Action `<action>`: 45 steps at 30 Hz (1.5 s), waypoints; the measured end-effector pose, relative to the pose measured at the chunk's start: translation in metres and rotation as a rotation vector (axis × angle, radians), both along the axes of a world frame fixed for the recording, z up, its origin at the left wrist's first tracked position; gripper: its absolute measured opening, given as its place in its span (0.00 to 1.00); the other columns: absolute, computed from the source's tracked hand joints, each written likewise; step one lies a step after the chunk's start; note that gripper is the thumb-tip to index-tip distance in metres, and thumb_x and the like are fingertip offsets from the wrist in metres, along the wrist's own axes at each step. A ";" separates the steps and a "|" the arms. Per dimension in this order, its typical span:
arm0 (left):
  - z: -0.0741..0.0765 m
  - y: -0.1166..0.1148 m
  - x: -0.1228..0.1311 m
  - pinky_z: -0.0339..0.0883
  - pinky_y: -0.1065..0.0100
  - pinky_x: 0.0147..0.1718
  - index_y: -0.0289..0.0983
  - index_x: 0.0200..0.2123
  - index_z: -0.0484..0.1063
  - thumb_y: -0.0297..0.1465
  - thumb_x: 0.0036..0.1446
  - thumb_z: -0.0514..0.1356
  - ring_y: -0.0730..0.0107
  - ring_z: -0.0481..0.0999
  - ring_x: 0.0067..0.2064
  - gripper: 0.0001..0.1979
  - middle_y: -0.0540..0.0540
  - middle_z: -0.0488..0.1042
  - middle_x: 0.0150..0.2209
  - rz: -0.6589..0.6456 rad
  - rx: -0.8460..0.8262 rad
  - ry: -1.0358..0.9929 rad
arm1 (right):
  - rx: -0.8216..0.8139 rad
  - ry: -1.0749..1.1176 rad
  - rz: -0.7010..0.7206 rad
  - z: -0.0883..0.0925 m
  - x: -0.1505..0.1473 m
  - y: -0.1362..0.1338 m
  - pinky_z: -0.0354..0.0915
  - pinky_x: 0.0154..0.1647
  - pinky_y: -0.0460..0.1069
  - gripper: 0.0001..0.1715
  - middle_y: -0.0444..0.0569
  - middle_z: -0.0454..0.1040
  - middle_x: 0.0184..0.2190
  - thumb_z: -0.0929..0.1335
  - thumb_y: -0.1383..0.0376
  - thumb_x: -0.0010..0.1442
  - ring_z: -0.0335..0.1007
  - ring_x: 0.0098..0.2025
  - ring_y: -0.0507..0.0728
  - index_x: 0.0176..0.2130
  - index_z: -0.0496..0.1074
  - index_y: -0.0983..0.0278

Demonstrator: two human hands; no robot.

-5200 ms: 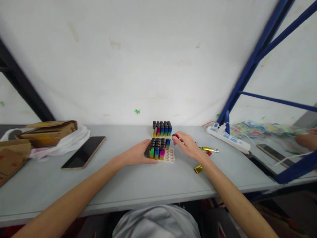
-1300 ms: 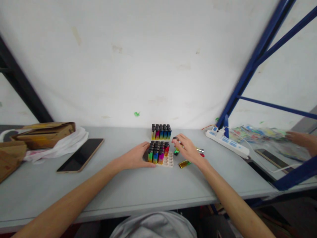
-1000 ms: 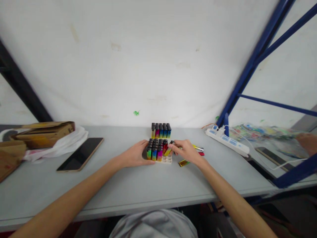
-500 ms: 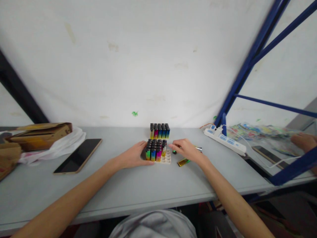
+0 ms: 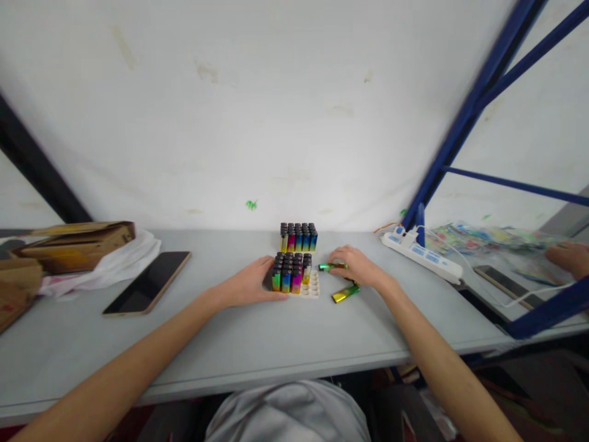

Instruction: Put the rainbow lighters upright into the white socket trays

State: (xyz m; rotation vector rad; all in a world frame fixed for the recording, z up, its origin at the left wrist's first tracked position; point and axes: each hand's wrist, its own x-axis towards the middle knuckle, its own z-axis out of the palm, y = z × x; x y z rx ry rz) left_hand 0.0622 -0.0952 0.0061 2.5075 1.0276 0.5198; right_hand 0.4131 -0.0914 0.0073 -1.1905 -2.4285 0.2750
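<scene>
Several black-topped coloured lighters (image 5: pixel 286 274) stand upright in a white tray (image 5: pixel 311 290), whose round holes show bare on its right side. My left hand (image 5: pixel 251 282) is closed round the tray's left end, thumb at the front corner. Right of the tray, my right hand (image 5: pixel 356 267) has its fingers closed on a green lighter (image 5: pixel 326 267) lying level above the table. A yellow-green lighter (image 5: pixel 345 293) lies just below that hand. Behind the tray, a second block of lighters (image 5: pixel 299 237) stands near the wall.
On the left are a phone (image 5: pixel 147 283), a white plastic bag (image 5: pixel 110 264) and a cardboard box (image 5: pixel 83 248). A power strip (image 5: pixel 421 255) lies on the right beside the blue frame (image 5: pixel 453 132). Another person's hand (image 5: pixel 568 258) shows at far right.
My right hand has moved right, away from the tray, and a green lighter now shows at its fingers. My left hand stays at the tray. The view has shifted slightly.
</scene>
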 end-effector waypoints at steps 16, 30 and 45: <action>0.002 -0.002 0.000 0.68 0.46 0.64 0.38 0.61 0.71 0.54 0.51 0.71 0.40 0.75 0.61 0.41 0.36 0.77 0.60 0.019 -0.002 -0.040 | -0.421 0.832 -0.121 -0.001 -0.054 -0.015 0.54 0.24 0.45 0.27 0.35 0.59 0.25 0.65 0.39 0.65 0.54 0.23 0.50 0.41 0.63 0.58; 0.002 -0.001 0.000 0.69 0.48 0.62 0.39 0.59 0.74 0.53 0.51 0.71 0.41 0.76 0.59 0.38 0.37 0.78 0.58 0.001 -0.004 -0.056 | 0.072 0.526 -0.382 0.003 -0.069 -0.028 0.48 0.29 0.49 0.25 0.40 0.54 0.20 0.63 0.50 0.64 0.52 0.26 0.52 0.23 0.54 0.59; 0.001 0.000 0.000 0.66 0.47 0.65 0.35 0.63 0.69 0.53 0.53 0.71 0.42 0.74 0.61 0.42 0.35 0.75 0.60 -0.001 -0.021 -0.026 | 0.017 0.254 -0.011 0.024 -0.055 -0.045 0.59 0.33 0.49 0.27 0.44 0.70 0.24 0.63 0.47 0.73 0.63 0.27 0.54 0.29 0.70 0.61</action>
